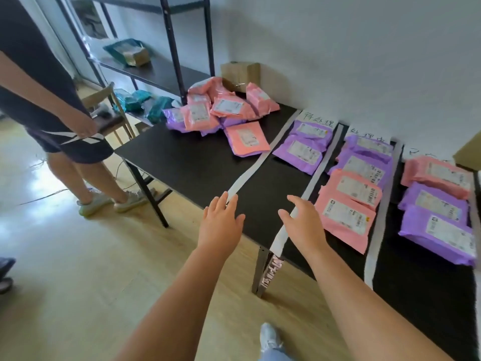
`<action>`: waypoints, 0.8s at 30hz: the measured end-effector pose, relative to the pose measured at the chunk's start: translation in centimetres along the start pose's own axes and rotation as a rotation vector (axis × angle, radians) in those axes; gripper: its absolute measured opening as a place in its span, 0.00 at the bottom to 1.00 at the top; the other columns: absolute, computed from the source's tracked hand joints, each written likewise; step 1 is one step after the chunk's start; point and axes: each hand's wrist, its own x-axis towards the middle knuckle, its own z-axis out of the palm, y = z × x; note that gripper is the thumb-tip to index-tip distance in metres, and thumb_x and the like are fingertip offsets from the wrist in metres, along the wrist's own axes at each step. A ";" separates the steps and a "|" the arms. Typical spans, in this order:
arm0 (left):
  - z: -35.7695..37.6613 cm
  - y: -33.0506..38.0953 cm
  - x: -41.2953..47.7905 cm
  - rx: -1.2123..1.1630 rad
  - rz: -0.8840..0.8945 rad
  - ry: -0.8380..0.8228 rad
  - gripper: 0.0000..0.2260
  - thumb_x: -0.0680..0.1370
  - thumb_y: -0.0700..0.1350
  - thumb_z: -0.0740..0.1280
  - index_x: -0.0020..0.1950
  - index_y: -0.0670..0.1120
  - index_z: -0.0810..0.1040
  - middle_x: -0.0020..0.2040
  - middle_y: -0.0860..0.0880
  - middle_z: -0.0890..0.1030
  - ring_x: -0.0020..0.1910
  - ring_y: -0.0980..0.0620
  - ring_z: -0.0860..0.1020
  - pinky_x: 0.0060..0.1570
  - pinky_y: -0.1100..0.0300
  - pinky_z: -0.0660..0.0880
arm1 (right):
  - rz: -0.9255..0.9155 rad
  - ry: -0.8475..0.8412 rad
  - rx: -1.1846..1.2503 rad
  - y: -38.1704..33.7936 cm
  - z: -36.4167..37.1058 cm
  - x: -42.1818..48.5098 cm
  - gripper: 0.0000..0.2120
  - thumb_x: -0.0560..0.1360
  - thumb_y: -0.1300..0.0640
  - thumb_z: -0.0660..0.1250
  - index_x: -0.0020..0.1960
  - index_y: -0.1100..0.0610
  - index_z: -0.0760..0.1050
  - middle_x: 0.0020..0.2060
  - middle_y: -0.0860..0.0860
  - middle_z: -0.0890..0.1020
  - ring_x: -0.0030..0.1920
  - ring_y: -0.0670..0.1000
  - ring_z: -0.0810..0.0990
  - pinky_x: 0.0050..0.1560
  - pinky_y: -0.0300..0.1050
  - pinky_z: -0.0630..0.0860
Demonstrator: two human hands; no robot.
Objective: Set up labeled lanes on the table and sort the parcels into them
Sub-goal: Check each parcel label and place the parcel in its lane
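Bystander: a person (52,100) stood at the table's left end.
Unsorted pile: pink and purple parcels (221,110) lay heaped at the far left of the black table (195,157).
Left hand (221,220): fingers straight, at the near end of a white strip (246,177).
Right hand (304,222): fingers spread over the next strip (279,238).
Lanes: sorted parcels (359,183) lay in three labeled rows on the right.

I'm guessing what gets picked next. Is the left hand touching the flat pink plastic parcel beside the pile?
Apart. Head view shows bare black table between the left hand and the flat pink plastic parcel.
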 end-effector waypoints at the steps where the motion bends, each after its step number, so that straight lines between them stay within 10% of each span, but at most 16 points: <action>1: -0.1 -0.7 0.7 -0.007 -0.011 -0.004 0.25 0.84 0.55 0.54 0.80 0.51 0.53 0.81 0.50 0.53 0.80 0.47 0.50 0.78 0.48 0.52 | 0.001 -0.007 0.002 -0.5 0.6 0.8 0.23 0.79 0.53 0.68 0.73 0.52 0.70 0.70 0.50 0.73 0.70 0.49 0.72 0.63 0.43 0.72; 24: -2.3 -3.4 27.5 -0.037 -0.005 -0.090 0.24 0.84 0.50 0.59 0.79 0.50 0.59 0.79 0.49 0.61 0.78 0.49 0.58 0.76 0.51 0.58 | 0.165 -0.049 -0.033 -4.9 8.4 26.0 0.24 0.80 0.52 0.67 0.74 0.52 0.67 0.73 0.51 0.71 0.73 0.51 0.69 0.69 0.49 0.69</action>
